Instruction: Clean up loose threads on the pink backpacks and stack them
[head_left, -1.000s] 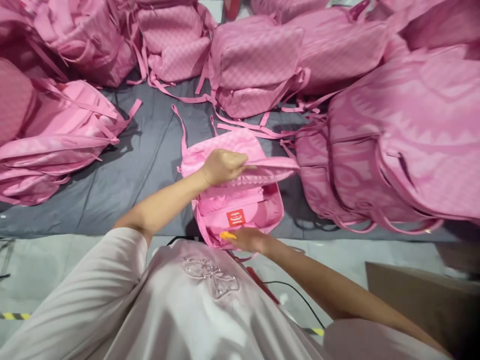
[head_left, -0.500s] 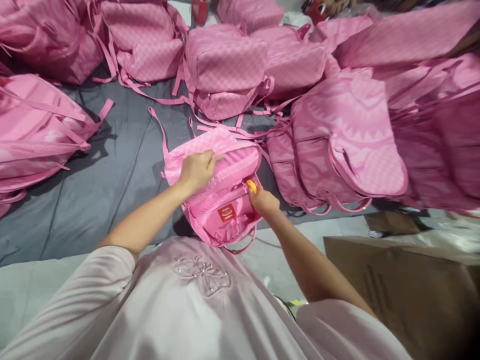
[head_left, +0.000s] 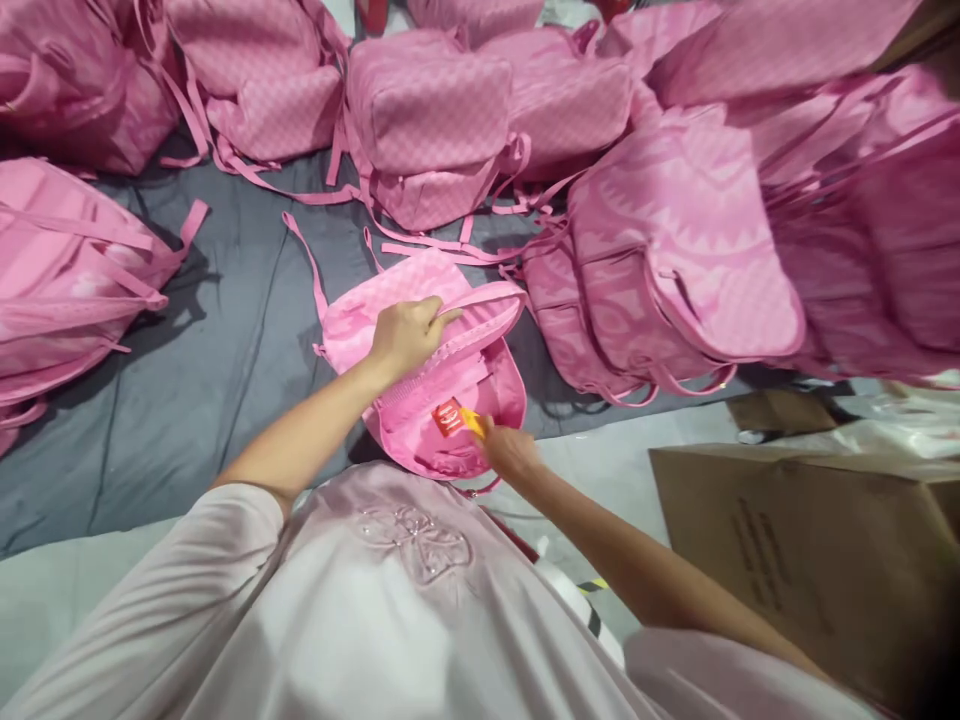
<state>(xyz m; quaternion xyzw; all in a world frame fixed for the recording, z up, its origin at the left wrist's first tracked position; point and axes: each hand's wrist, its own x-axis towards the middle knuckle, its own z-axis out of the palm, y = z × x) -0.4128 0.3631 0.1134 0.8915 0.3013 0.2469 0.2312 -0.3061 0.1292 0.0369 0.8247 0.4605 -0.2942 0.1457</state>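
Note:
A pink checkered backpack (head_left: 397, 300) lies open on the grey cloth (head_left: 225, 340) in front of me. My left hand (head_left: 405, 335) is closed on its upper flap (head_left: 487, 305) and holds it lifted. Inside, a red label (head_left: 448, 417) shows on the pink lining. My right hand (head_left: 506, 450) is closed at the near rim of the opening, with a small yellow-orange item (head_left: 472, 420) at its fingertips, right beside the red label. I cannot make out what that item is.
Several more pink backpacks lie around: a pile at the left (head_left: 67, 270), a row at the back (head_left: 427, 110) and a stack at the right (head_left: 690, 230). A brown cardboard box (head_left: 795, 550) stands at my lower right on the pale floor (head_left: 45, 590).
My right hand has moved from the right inner side of the opening down to the near rim beside the red label. My left hand still holds the flap. The view shifted slightly.

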